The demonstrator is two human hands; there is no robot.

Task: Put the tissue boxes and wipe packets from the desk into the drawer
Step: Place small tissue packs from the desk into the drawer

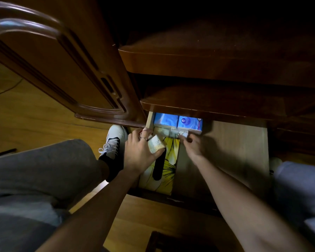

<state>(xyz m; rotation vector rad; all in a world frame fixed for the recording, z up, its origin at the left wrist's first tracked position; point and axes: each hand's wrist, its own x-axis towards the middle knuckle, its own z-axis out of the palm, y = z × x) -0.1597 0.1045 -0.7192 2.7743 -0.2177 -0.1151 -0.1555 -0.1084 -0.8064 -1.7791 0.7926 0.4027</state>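
The pale wooden drawer (235, 151) stands pulled out under the dark desk. At its back lie two blue tissue packs (178, 121) side by side. In front of them sit two small pale wipe packets (162, 132). A yellow tissue box (168, 171) with a black slot lies lengthwise along the drawer's left side. My left hand (140, 153) grips another small pale wipe packet (155, 146) above the yellow box. My right hand (194, 146) has its fingertips on the right-hand pale packet (178, 133) in the row.
An open cabinet door (58, 70) hangs at the left. The desk edge (225, 108) overhangs the drawer's back. My grey-trousered knee and white shoe (115, 140) are left of the drawer. The drawer's right half is bare wood.
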